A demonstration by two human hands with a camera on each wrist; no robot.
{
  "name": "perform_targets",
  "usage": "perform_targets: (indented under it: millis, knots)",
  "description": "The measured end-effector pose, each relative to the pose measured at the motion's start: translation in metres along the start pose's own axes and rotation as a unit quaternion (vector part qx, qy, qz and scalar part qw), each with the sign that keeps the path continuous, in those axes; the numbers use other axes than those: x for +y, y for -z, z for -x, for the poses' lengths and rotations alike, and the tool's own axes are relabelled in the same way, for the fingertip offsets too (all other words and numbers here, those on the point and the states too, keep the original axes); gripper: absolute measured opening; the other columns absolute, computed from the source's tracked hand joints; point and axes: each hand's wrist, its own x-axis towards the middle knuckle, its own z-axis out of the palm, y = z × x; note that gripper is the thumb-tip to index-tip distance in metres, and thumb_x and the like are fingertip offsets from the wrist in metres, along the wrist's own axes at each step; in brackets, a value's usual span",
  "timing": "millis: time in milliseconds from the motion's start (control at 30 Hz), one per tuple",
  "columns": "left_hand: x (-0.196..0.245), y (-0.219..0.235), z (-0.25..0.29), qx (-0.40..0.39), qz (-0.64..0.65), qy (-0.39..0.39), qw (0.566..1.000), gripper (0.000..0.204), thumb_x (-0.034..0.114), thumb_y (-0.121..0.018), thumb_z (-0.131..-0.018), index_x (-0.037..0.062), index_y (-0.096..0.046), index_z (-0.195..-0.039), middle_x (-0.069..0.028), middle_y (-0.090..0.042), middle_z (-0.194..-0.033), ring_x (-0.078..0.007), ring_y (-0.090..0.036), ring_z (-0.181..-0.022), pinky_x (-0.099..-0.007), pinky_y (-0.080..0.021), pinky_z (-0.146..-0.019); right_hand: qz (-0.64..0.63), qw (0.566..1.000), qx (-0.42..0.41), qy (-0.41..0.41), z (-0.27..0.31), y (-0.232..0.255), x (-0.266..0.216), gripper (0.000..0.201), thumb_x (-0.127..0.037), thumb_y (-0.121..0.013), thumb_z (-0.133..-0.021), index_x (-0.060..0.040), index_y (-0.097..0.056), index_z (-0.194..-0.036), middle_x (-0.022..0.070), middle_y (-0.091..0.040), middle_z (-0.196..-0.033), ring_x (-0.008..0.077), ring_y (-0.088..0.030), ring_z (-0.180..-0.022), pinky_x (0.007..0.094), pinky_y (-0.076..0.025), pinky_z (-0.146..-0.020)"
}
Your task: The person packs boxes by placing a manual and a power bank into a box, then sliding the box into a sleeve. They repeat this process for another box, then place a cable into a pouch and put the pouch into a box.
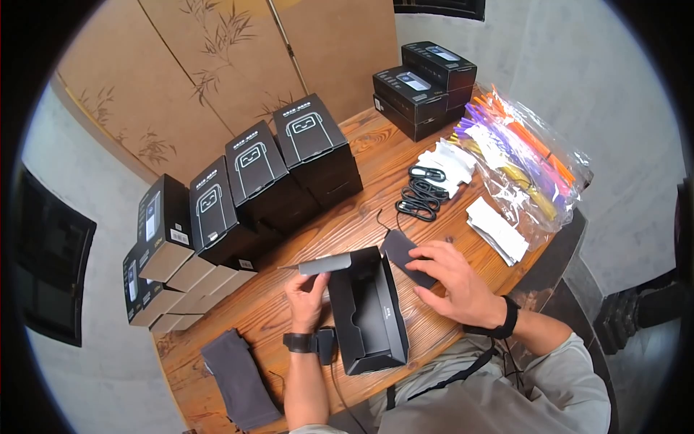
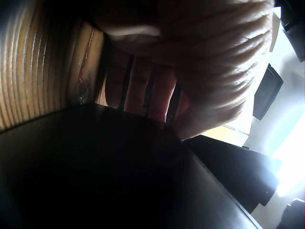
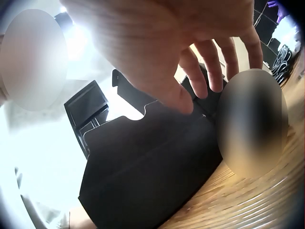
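Note:
An open black box lies on the wooden table in front of me. My left hand pinches a thin grey panel at the box's far left corner, its fingers curled against the box's dark wall. My right hand rests with spread fingers on a flat dark grey sleeve lying on the table just right of the box. In the right wrist view the fingers reach down toward that dark piece, beside the black box.
A row of black boxes with a face print lines the back left, more black boxes are stacked at back right. Black cables, white packets, a plastic bag of coloured pieces, white cards and a grey cloth pouch lie around.

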Motion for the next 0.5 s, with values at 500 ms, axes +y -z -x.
perform_targets:
  millis: [500]
  knots:
    - [-0.008,0.001,-0.003,0.019,-0.006,-0.016,1.000,0.010,0.004,-0.072,-0.086,-0.0032,-0.071,-0.092,-0.0014,-0.068,-0.085,-0.0078,-0.060,-0.078,-0.0218,-0.047,-0.071,-0.105,0.990,-0.095,0.025,0.001,-0.015,-0.011,0.040,-0.015,-0.067,-0.087,0.0031,-0.055,-0.121,0.0177,-0.054,-0.127,0.0340,-0.051,-0.120,0.0400,-0.044,-0.101]
